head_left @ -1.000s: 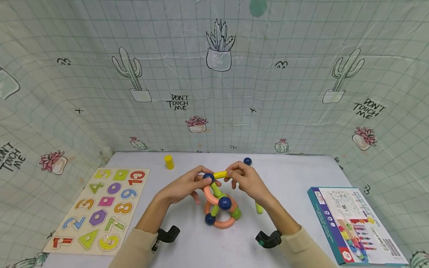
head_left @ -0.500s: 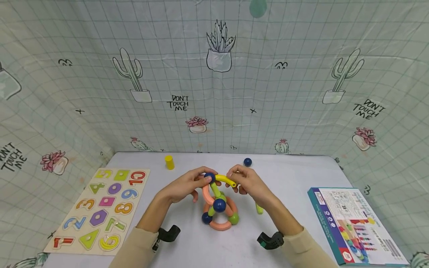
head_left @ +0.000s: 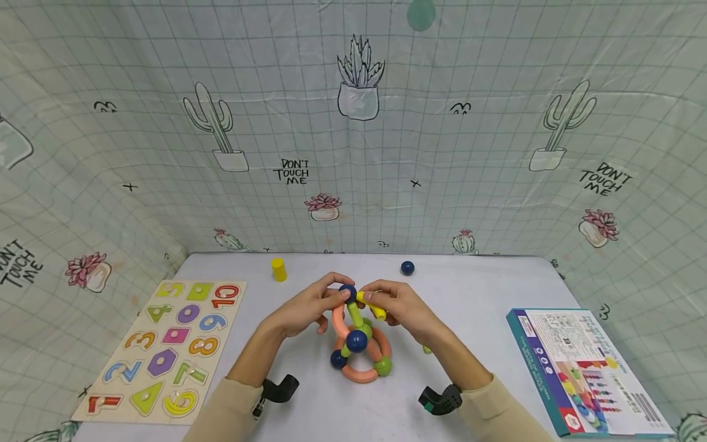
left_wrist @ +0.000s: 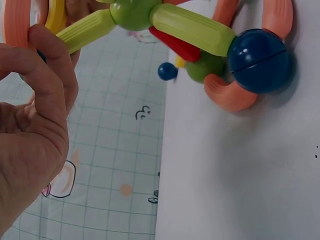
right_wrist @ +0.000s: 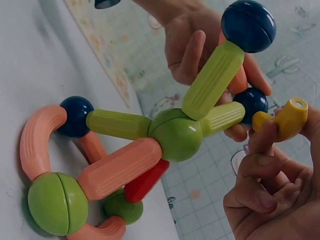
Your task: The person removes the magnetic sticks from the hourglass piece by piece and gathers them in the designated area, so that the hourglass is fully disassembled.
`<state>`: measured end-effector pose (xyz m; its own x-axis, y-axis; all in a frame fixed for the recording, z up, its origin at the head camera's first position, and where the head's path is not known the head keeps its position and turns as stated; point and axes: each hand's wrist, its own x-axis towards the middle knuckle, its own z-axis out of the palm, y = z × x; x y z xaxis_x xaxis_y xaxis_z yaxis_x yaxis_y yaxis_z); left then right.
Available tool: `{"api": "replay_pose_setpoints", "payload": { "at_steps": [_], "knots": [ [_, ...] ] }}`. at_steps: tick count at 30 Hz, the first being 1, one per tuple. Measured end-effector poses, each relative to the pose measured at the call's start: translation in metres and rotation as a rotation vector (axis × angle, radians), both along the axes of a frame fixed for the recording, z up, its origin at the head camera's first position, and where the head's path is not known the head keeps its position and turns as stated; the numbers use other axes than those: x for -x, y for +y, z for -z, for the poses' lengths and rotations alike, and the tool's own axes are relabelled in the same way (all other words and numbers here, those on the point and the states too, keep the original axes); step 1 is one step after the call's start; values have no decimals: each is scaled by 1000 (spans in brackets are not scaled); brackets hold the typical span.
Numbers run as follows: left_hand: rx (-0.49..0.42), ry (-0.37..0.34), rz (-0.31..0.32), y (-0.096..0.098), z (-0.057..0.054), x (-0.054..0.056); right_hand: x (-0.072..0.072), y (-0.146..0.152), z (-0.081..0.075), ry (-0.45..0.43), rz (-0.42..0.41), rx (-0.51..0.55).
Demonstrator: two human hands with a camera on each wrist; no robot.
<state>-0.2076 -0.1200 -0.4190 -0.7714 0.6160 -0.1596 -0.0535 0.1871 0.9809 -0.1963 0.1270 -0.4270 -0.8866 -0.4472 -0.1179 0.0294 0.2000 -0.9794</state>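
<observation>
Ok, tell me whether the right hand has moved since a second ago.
Yes: in the head view, the right hand has shifted slightly nearer and leftward, judged against the loose blue ball lying beyond it.

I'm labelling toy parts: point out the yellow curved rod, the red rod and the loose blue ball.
Yellow curved rod [right_wrist: 291, 121], right wrist view, on its bend.
Red rod [right_wrist: 146, 182], right wrist view, on its side.
Loose blue ball [head_left: 407, 267], head view, on its middle.
</observation>
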Motion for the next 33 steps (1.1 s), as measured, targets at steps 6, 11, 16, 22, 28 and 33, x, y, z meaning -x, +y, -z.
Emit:
{"api": "replay_pose_setpoints", "payload": {
  "at_steps": [6, 11, 16, 22, 28, 33],
  "knots": [
    [-4, 19, -14, 2, 0, -2, 0, -2, 2, 41, 23, 6],
    [-8, 50, 4, 3, 0, -3, 0, -3, 4, 80, 40, 4],
    [-9, 57, 15, 4, 0, -3, 0, -2, 4, 109, 60, 3],
    [5, 63, 5, 4, 0, -4, 1, -1, 7, 131, 65, 7],
    [19, 56, -2, 5, 2, -6, 6, 8, 16, 95, 162, -4],
    [14, 56, -10, 5, 2, -5, 9, 17, 14, 55, 200, -35]
  ]
}}
